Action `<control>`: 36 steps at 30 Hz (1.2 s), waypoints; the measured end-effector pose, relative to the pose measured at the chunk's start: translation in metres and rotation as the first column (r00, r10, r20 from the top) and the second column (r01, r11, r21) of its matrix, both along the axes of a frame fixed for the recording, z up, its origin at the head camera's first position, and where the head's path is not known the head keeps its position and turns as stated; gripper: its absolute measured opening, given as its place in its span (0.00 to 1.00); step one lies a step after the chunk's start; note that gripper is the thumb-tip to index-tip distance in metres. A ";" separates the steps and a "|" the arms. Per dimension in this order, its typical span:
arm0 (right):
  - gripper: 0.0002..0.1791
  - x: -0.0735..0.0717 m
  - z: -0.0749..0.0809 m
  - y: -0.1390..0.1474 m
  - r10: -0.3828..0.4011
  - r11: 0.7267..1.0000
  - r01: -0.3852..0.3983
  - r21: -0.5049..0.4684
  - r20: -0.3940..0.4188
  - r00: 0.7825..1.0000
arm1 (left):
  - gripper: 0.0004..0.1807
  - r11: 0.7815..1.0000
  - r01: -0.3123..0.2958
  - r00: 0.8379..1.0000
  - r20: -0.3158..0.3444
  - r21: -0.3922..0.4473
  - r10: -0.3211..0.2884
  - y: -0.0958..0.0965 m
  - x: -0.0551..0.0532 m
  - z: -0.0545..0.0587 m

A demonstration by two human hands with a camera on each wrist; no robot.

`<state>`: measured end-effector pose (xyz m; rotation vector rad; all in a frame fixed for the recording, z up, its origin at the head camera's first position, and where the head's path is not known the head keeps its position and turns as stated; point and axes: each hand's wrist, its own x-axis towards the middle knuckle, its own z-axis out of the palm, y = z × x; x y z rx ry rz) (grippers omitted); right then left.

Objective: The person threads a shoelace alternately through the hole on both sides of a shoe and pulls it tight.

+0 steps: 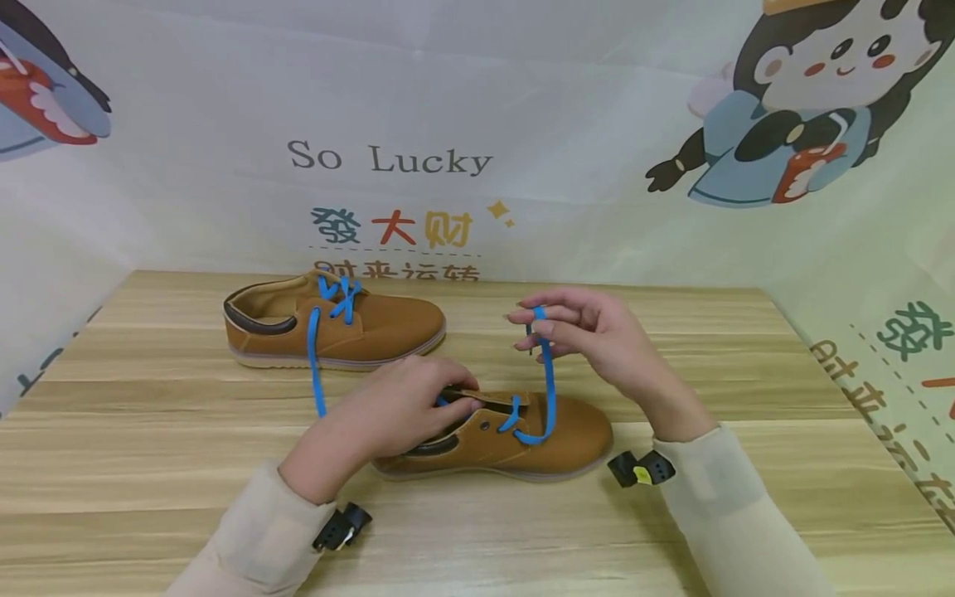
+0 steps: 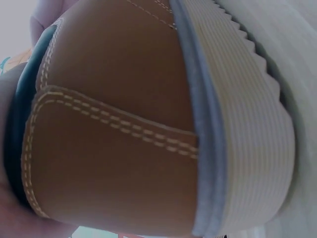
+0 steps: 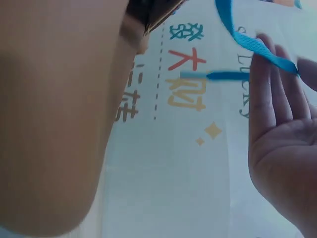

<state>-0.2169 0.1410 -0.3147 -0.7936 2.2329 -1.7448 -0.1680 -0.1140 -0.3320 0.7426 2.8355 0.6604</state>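
A brown shoe (image 1: 574,435) with a pale sole lies in front of me, toe to the right. My left hand (image 1: 399,402) holds it at the opening, fingers reaching inside beside the tongue. In the left wrist view the stitched heel (image 2: 114,168) fills most of the picture. Raised above the toe, my right hand (image 1: 593,332) pinches a blue shoelace (image 1: 550,385) between thumb and fingers. That lace runs down to a front eyelet, while its tipped end (image 3: 194,75) sticks out past the fingers in the right wrist view.
Behind on the left stands the matching brown shoe (image 1: 403,323), laced in blue, with one lace end (image 1: 313,365) hanging down behind my left forearm. The wooden tabletop (image 1: 746,356) meets a printed white backdrop (image 1: 567,157). Small black devices (image 1: 343,526) sit at both cuffs.
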 end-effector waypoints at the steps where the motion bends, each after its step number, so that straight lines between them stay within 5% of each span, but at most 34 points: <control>1: 0.19 0.001 0.001 -0.001 0.019 1.000 -0.019 0.002 0.006 1.000 | 0.13 1.000 0.000 1.000 0.000 -0.001 0.000 0.000 0.000 0.000; 8: 0.22 0.005 0.005 -0.001 0.264 0.963 -0.266 -0.040 -0.044 0.963 | 0.13 1.000 0.003 1.000 -0.003 -0.004 -0.004 0.000 0.000 0.001; 11: 0.20 0.006 0.005 -0.001 0.304 0.950 -0.307 -0.050 -0.057 0.951 | 0.13 1.000 0.002 1.000 -0.005 -0.007 -0.002 0.000 0.000 0.000; 23: 0.10 0.014 -0.005 -0.019 0.054 0.997 -0.047 0.065 -0.104 0.993 | 0.13 1.000 -0.004 1.000 -0.016 -0.012 0.004 0.000 0.000 -0.002; 31: 0.07 0.015 -0.011 -0.023 -0.095 0.994 0.084 -0.076 -0.153 0.984 | 0.13 1.000 0.002 1.000 -0.007 -0.007 -0.002 0.001 -0.001 -0.002; 36: 0.09 0.012 -0.010 -0.024 -0.105 0.986 0.088 -0.140 -0.119 0.987 | 0.13 1.000 -0.002 1.000 -0.011 -0.006 0.002 0.000 0.000 -0.003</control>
